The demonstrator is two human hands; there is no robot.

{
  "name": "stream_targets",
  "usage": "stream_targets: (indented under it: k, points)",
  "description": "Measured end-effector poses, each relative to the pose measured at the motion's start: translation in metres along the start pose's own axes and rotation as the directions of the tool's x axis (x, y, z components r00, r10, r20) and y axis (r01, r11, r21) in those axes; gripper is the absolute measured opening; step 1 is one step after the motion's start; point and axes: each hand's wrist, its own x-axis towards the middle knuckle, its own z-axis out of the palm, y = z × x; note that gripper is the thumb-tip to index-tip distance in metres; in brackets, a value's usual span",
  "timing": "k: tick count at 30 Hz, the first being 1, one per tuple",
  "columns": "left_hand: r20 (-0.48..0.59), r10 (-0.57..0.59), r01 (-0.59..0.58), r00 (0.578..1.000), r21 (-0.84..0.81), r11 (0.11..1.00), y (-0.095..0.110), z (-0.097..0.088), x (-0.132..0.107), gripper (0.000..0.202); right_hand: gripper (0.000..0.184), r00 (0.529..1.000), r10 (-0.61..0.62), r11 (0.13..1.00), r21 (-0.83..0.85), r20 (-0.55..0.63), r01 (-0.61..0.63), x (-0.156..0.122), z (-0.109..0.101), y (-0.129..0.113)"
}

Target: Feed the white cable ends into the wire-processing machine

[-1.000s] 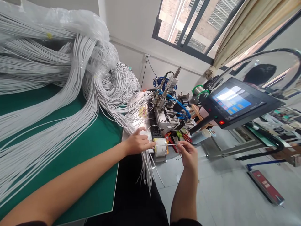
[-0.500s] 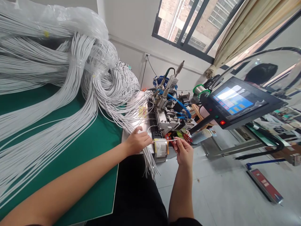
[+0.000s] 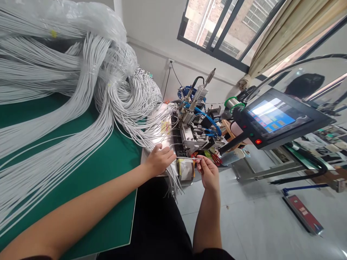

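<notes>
A thin white cable (image 3: 187, 157) stretches between my two hands in front of the machine. My left hand (image 3: 160, 160) is closed around one stretch of it, above a bunch of loose cable ends (image 3: 173, 183) that hangs over the table edge. My right hand (image 3: 207, 169) pinches the cable's tip between thumb and fingers. Just beyond the held cable stands a bench machine (image 3: 193, 135) with metal cylinders and blue air tubes. A white box with a label (image 3: 185, 169) sits just below the cable.
Large bundles of white cable (image 3: 81, 79), partly wrapped in plastic, cover the green table (image 3: 108, 202) to the left. A touch screen (image 3: 276, 117) on an arm and a solder wire spool (image 3: 233, 104) stand to the right. Another person's head (image 3: 305, 85) shows behind the screen.
My right hand has moved slightly left and up, closer to my left hand, still pinching the cable tip. The cable sits a little nearer the machine.
</notes>
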Motion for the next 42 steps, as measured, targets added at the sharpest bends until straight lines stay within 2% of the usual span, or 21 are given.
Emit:
stream_targets:
  k: [4,8,13,16,18,21,24,27,31,36,42]
  points:
    - [-0.054,0.067,-0.069,0.996,-0.019,0.997,-0.003,0.002,-0.001,0.025,0.029,1.0,-0.019,0.999,-0.033,-0.004,0.019,0.001,0.002,-0.001]
    - [-0.093,0.067,-0.07,0.993,-0.03,0.997,-0.004,0.005,-0.003,0.016,0.031,1.0,0.003,0.999,-0.036,0.009,-0.002,0.002,0.004,-0.002]
    - [-0.03,0.046,-0.047,0.999,-0.031,0.998,-0.003,0.006,-0.003,0.02,0.029,0.995,0.059,0.998,0.027,0.085,-0.061,0.003,0.003,-0.002]
    - [0.008,0.018,-0.017,1.0,-0.026,0.999,-0.002,0.005,-0.002,0.023,0.028,0.992,0.074,0.997,0.004,0.103,-0.074,0.007,-0.002,0.002]
    - [0.004,0.001,-0.001,1.0,-0.029,1.0,-0.001,0.005,-0.001,0.022,0.028,0.994,0.069,0.996,-0.067,0.084,-0.064,0.013,-0.006,0.005]
    - [-0.02,-0.013,0.012,1.0,-0.033,0.999,0.0,0.007,-0.001,0.022,0.029,0.997,0.023,0.964,-0.265,0.069,-0.004,0.023,-0.01,0.01]
    - [-0.03,-0.024,0.023,0.999,-0.014,1.0,0.001,0.009,-0.001,0.024,0.03,0.994,-0.047,0.873,-0.48,0.098,0.089,0.033,-0.009,0.012]
    - [-0.006,-0.056,0.056,0.998,0.012,0.998,0.002,0.01,0.0,0.025,0.031,0.985,-0.084,0.802,-0.576,0.151,0.157,0.041,-0.005,0.015]
    - [0.064,-0.094,0.093,0.994,0.018,0.995,0.002,0.009,0.0,0.026,0.028,0.971,-0.103,0.814,-0.542,0.215,0.206,0.052,0.0,0.023]
    - [0.081,-0.094,0.095,0.992,-0.018,0.995,0.001,0.012,-0.001,0.026,0.029,0.958,-0.073,0.872,-0.449,0.277,0.196,0.061,0.002,0.03]
    - [0.082,-0.087,0.088,0.993,-0.019,0.996,0.0,0.014,-0.001,0.027,0.031,0.964,-0.081,0.897,-0.404,0.255,0.182,0.059,0.003,0.031]
